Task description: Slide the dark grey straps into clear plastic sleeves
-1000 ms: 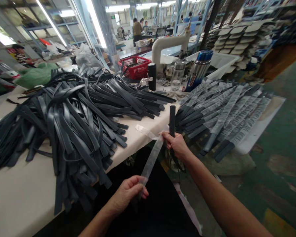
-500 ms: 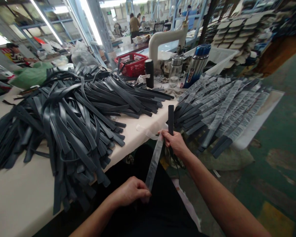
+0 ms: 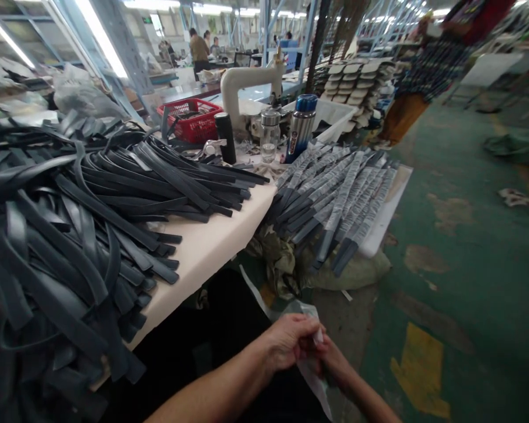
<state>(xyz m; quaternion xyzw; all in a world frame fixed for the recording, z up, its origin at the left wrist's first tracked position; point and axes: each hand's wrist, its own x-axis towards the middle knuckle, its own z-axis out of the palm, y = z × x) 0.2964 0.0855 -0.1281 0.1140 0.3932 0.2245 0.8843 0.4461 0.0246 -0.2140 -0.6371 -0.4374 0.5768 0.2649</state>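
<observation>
Over my lap, my left hand [image 3: 286, 341] and my right hand [image 3: 330, 357] meet, their fingers pinched on a thin translucent plastic film [image 3: 305, 308]. Some of the film spreads above the fingers, and more hangs below them. No dark strap shows in the hands, though the fingers hide part of what lies between them. A large heap of dark grey straps [image 3: 114, 194] covers the table to the left. Beyond my hands, several straps wrapped in clear plastic [image 3: 348, 188] lie side by side, their dark ends bare.
A white board [image 3: 385, 214] lies under the wrapped straps, above a greenish sack [image 3: 361, 273]. Along the table's back stand a red basket [image 3: 198, 126], a black bottle [image 3: 226, 138], a glass jar [image 3: 269, 135] and a steel-blue thermos [image 3: 300, 129]. A person in orange trousers [image 3: 403, 117] stands farther right.
The view has turned right. Earlier the right hand held up a dark strap and plastic stretched between the hands; now both hands are together, lower and farther right, with film bunched between them.
</observation>
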